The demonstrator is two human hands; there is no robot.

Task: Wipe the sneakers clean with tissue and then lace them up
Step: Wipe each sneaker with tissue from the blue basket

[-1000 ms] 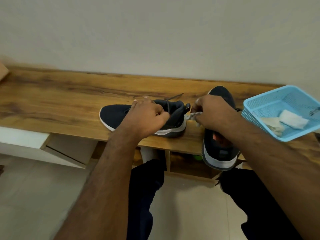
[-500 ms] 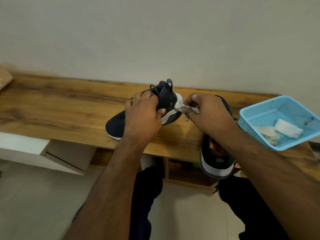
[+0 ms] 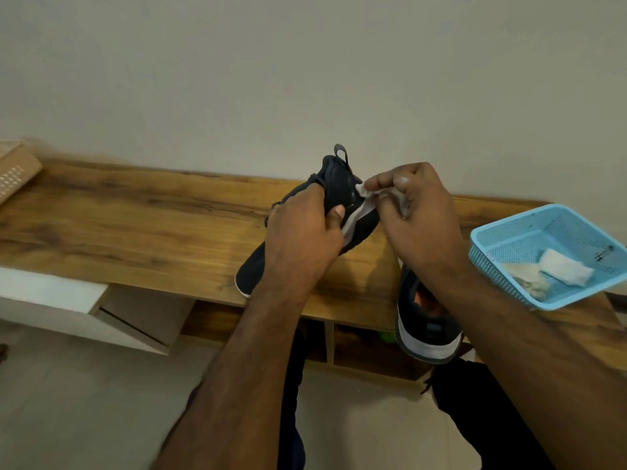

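Left hand (image 3: 300, 232): grips the raised sneaker (image 3: 339, 195) round its middle, thumb across the side near the white sole edge.
Right hand (image 3: 419, 215): pinches a crumpled tissue (image 3: 364, 191) between thumb and fingers, pressing it to the heel of the raised sneaker.
Box (image 3: 15, 169): light brown, at the far left end of the bench, partly out of frame.
Bench (image 3: 135, 225): wood-grain top against a plain wall; open shelves below.
Raised sneaker: dark navy, heel tilted up, heel loop uppermost; toe low, at or near the benchtop, contact unclear.
Second sneaker (image 3: 427, 330): on the bench under the right forearm, heel overhanging the front edge, white sole band showing.
Basket (image 3: 502, 239): light blue plastic mesh, at the right end of the bench, near the second sneaker.
Folded tissue (image 3: 565, 272): white, inside the basket, beside a soiled tissue wad (image 3: 529, 281).
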